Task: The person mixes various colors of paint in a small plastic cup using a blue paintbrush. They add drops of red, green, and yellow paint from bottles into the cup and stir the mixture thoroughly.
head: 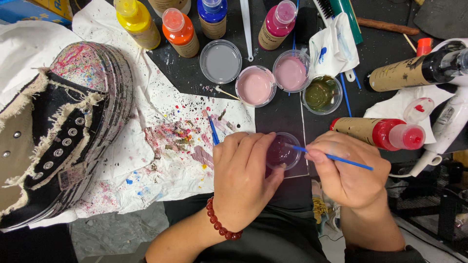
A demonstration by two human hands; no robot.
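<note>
My left hand [242, 178] grips a small clear cup [283, 152] with dark purple paint in it, fingers curled over its left rim. A red bead bracelet [219, 223] circles that wrist. My right hand [344, 169] holds a thin blue-handled brush [336, 158], its tip dipped into the cup. Both hands rest over the black work surface at the table's near edge. A black canvas shoe [53, 141] with frayed edges and a paint-splattered toe lies at the left on white paper.
Cups of grey [220, 61], pink [255, 86], pale pink [291, 72] and olive [321, 93] paint stand behind the hands. Yellow, orange, blue and magenta bottles line the back. A red bottle [380, 133] lies on its side at the right. Splattered paper [170, 141] holds another blue brush.
</note>
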